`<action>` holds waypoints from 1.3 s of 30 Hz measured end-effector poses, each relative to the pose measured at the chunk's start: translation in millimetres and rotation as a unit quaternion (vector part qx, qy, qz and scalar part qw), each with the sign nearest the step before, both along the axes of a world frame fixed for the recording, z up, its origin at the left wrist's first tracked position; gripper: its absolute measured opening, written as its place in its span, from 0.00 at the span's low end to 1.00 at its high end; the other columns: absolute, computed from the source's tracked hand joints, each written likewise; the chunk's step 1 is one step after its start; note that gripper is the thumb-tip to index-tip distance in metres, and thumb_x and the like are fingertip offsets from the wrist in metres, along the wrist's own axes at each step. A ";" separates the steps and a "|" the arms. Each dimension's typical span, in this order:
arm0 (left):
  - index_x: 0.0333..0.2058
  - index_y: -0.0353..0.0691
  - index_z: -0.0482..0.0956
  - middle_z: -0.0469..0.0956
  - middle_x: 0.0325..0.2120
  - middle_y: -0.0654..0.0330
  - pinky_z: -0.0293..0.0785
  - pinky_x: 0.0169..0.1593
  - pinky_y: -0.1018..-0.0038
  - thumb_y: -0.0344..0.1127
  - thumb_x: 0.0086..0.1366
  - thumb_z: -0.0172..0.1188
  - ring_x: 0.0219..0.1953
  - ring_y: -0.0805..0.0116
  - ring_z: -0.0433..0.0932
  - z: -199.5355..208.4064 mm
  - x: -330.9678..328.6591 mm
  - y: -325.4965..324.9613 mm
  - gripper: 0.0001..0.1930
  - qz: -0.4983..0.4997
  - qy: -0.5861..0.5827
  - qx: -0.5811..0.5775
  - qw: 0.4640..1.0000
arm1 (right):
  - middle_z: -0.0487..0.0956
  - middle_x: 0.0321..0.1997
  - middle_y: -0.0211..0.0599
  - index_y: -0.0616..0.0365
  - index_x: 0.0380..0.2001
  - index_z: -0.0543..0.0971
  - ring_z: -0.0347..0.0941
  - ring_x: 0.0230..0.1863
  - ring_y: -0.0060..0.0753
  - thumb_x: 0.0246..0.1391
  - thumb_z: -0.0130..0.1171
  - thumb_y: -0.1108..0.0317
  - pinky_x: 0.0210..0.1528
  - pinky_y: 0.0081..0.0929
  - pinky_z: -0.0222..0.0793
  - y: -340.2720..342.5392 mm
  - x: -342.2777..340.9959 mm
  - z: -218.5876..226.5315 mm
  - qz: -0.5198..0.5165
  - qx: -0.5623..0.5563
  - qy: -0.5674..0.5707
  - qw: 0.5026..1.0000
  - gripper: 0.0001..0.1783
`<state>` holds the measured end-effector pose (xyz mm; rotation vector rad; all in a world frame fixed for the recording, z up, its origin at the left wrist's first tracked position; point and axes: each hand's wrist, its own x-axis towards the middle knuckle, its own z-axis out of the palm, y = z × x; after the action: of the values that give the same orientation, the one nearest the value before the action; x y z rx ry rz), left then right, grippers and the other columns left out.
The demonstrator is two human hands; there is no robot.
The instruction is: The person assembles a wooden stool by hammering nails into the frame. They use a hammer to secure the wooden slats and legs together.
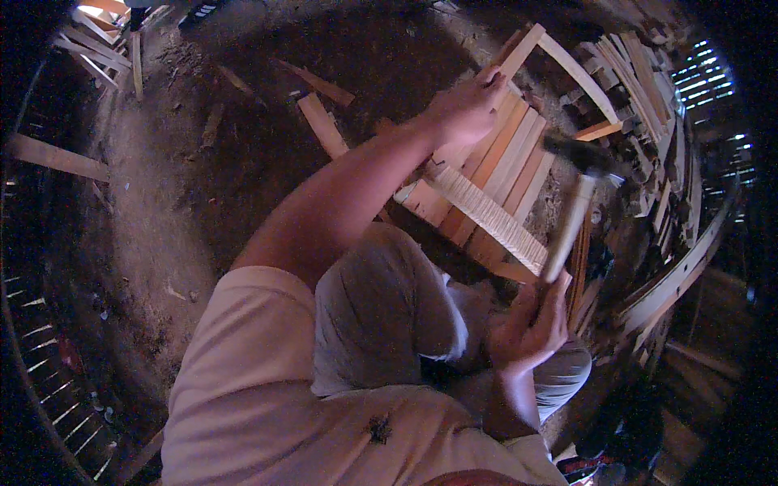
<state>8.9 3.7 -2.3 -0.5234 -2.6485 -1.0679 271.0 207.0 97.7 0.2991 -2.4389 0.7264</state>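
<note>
A small wooden chair-like frame (515, 150) with pale and orange slats lies tilted in front of my knees. My left hand (470, 112) is closed around its upper edge, beside a wooden bar, and the fingertips are partly hidden. In my right hand (535, 324), low on the right, the fingers wrap around the light wooden handle of a hammer (570, 223). The dark hammer head is raised beside the slats and slightly blurred, apart from the wood. A ribbed pale crosspiece (490, 215) runs along the near side of the frame, and a curved rail (579, 77) arches at its far end.
Stacked wooden strips (640, 89) stand to the right of the frame, with a long curved board (677, 279) nearer me. Loose wood offcuts (322, 125) lie on the dirt floor (162, 243) to the left. A plank (58, 158) juts in at the far left.
</note>
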 end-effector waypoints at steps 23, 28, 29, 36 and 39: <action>0.70 0.35 0.56 0.63 0.69 0.47 0.80 0.51 0.51 0.32 0.65 0.52 0.52 0.40 0.80 -7.3 -12.1 5.5 0.35 -0.006 0.033 0.035 0.999 | 0.84 0.43 0.58 0.70 0.59 0.76 0.83 0.34 0.55 0.63 0.61 0.74 0.36 0.44 0.79 -0.3 -4.4 -18.5 0.079 0.060 -0.094 0.991 0.22; 0.69 0.35 0.57 0.65 0.67 0.45 0.80 0.48 0.50 0.32 0.65 0.52 0.49 0.39 0.80 -11.5 -9.6 -0.1 0.33 0.013 0.052 0.019 0.998 | 0.85 0.42 0.54 0.70 0.53 0.79 0.83 0.33 0.49 0.61 0.63 0.72 0.35 0.39 0.80 9.4 -2.3 -15.4 0.033 0.070 -0.030 0.997 0.18; 0.69 0.35 0.57 0.65 0.67 0.45 0.80 0.47 0.49 0.32 0.65 0.52 0.48 0.39 0.80 -4.7 -9.4 1.0 0.33 0.005 0.030 0.021 0.999 | 0.85 0.41 0.52 0.69 0.52 0.80 0.81 0.31 0.48 0.60 0.64 0.73 0.33 0.41 0.78 1.0 0.7 -0.5 -0.049 -0.033 -0.075 0.995 0.18; 0.71 0.33 0.53 0.60 0.69 0.41 0.76 0.58 0.56 0.32 0.68 0.51 0.59 0.42 0.74 -11.5 -9.9 0.3 0.34 0.006 0.048 -0.004 0.999 | 0.85 0.40 0.52 0.71 0.54 0.80 0.85 0.39 0.44 0.66 0.57 0.72 0.41 0.36 0.80 8.4 -11.6 -32.3 0.087 0.105 -0.033 0.990 0.17; 0.71 0.34 0.53 0.70 0.62 0.45 0.80 0.45 0.49 0.33 0.66 0.52 0.48 0.41 0.81 -24.0 -13.4 2.4 0.36 0.012 0.084 0.011 0.996 | 0.85 0.37 0.51 0.71 0.55 0.80 0.84 0.37 0.44 0.65 0.60 0.72 0.40 0.37 0.79 -2.4 0.1 -2.8 -0.025 -0.025 -0.014 0.999 0.18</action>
<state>-4.5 6.1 -26.3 -0.5503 -2.4887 -0.9986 271.0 204.6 94.9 0.2096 -2.4427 0.7726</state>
